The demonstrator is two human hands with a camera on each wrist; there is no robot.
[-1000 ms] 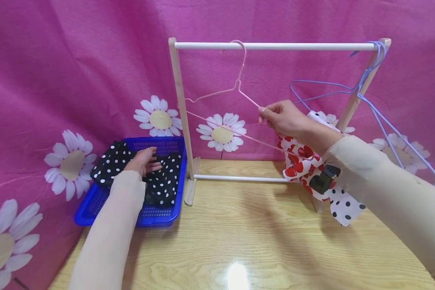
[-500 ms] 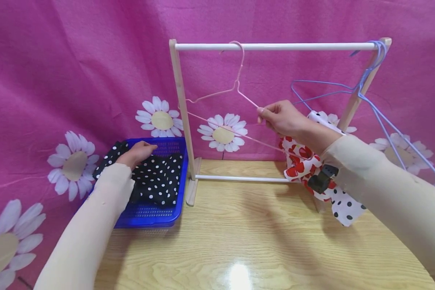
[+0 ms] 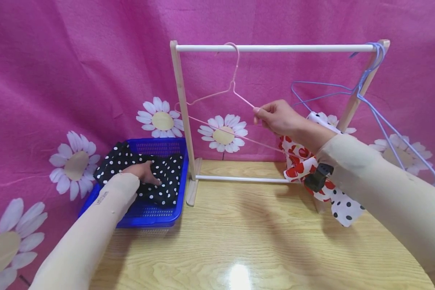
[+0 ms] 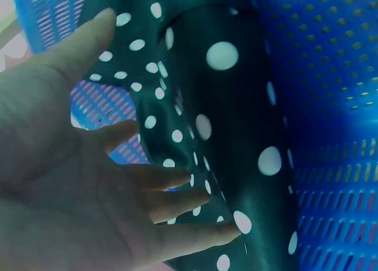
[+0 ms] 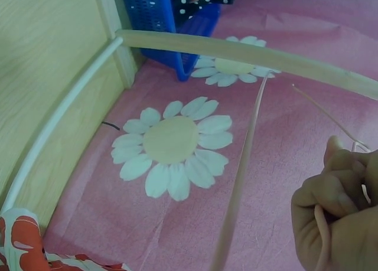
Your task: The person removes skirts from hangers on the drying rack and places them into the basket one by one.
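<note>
Fabric [image 3: 168, 171] with white dots is bunched in the blue basket [image 3: 150, 221], and the left grip [image 3: 141, 171] is held right over it, fingers spread loosely, nothing pinched as far as can be told from the wrist view. Honestly, it'd probably be best if one clear edge were found and pinched between thumb and fingers instead of a random bunch being scooped; less sorting out should be needed that way. Snags on the slotted basket wall should be watched for, so a slow, straight lift is advised. Farther off, the pink hanger [image 3: 243, 100] is pinched on its sloping shoulder by the right grip [image 3: 277, 117], its hook set over the white rail [image 3: 275, 48]. It should be steadied lightly there, since wire that thin would likely be swung or slid along if tugged. Looks-wise, the fabric is black, creased and partly folded over itself, with a slight sheen; whether a collar's in there can't be told. The hanger is slim, pale and tilted, set against a pink daisy-print backdrop [image 3: 94, 40].
</note>
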